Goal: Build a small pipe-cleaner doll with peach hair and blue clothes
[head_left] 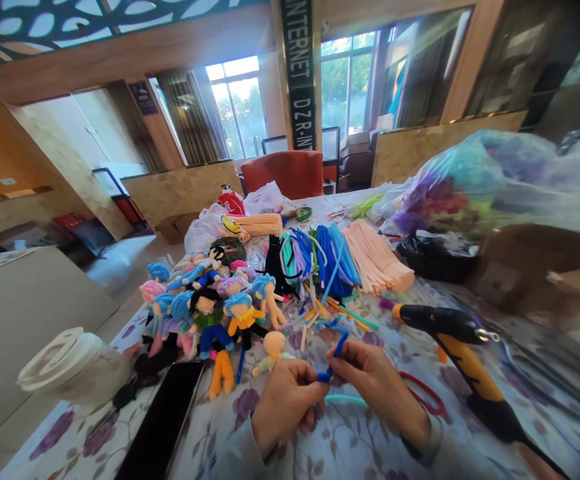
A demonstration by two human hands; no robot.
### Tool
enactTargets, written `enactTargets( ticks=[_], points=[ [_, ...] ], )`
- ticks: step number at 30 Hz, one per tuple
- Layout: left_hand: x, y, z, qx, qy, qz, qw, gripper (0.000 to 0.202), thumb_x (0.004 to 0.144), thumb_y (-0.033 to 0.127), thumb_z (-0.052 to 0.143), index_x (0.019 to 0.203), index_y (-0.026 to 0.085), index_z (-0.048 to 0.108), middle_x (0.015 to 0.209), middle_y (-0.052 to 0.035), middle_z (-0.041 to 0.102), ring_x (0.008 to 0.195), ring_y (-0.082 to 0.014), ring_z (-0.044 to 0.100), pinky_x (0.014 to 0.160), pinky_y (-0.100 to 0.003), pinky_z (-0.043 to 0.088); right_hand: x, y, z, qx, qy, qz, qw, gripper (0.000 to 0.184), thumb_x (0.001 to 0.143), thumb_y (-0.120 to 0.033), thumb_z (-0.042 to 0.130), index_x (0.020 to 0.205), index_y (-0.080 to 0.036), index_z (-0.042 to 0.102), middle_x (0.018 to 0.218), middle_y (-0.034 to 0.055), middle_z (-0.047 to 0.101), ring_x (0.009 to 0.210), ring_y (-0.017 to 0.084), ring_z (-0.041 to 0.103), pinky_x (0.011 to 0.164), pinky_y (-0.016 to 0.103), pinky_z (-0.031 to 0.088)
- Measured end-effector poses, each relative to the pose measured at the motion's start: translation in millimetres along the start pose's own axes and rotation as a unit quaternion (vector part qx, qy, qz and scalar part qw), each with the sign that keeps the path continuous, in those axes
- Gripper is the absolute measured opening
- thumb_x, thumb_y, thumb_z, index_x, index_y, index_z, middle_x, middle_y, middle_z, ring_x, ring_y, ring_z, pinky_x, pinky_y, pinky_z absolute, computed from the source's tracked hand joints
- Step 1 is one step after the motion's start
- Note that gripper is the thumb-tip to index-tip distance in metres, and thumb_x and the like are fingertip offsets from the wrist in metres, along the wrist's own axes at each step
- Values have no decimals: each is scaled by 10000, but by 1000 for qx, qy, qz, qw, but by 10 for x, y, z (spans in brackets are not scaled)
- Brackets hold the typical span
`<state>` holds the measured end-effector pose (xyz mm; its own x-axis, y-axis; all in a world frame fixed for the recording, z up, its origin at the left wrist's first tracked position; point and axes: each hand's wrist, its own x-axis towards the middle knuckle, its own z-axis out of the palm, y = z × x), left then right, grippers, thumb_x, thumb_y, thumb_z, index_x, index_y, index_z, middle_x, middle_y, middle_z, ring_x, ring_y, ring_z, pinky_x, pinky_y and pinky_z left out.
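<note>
Between my two hands is a short piece of dark blue pipe cleaner (340, 343), bent near its lower end. My left hand (290, 400) pinches that lower end between thumb and fingertips. Higher up, my right hand (370, 377) grips the same piece with thumb and forefinger. Just beyond my left hand lies a small peach pipe-cleaner doll (274, 347). A turquoise pipe cleaner (345, 399) lies on the cloth behind my hands. Red-handled scissors (425, 393) rest beside my right wrist, partly hidden by it.
A yellow and black hot-melt tool (463, 353) stands at the right. Bundled pipe cleaners (320, 257) lie at the back, with several finished dolls (205, 307) to their left. A black phone (163, 423) and a white lidded tub (70, 367) are at the left; a stuffed plastic bag (500, 180) sits back right.
</note>
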<state>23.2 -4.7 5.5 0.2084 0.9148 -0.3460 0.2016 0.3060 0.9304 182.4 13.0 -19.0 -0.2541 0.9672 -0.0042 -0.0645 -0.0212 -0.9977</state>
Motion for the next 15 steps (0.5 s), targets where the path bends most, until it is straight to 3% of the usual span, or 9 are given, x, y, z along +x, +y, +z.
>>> enactTargets(
  ticks=[8, 15],
  points=[
    [29, -19, -2, -11, -5, -3, 1000, 157, 603, 236, 614, 480, 194, 526, 353, 49, 547, 258, -66, 425, 273, -175, 263, 39, -2, -71, 13, 44, -1, 999, 450, 725, -591, 693, 682, -164, 557, 600, -3, 598, 563, 154, 609, 572, 264, 491],
    [25, -8, -47, -61, -66, -42, 995, 148, 571, 240, 653, 478, 165, 565, 401, 8, 605, 253, -58, 422, 270, -175, 254, 59, 86, -121, 27, 49, -4, 998, 434, 748, -586, 678, 741, -167, 567, 643, -5, 603, 580, 148, 611, 594, 279, 526]
  ],
)
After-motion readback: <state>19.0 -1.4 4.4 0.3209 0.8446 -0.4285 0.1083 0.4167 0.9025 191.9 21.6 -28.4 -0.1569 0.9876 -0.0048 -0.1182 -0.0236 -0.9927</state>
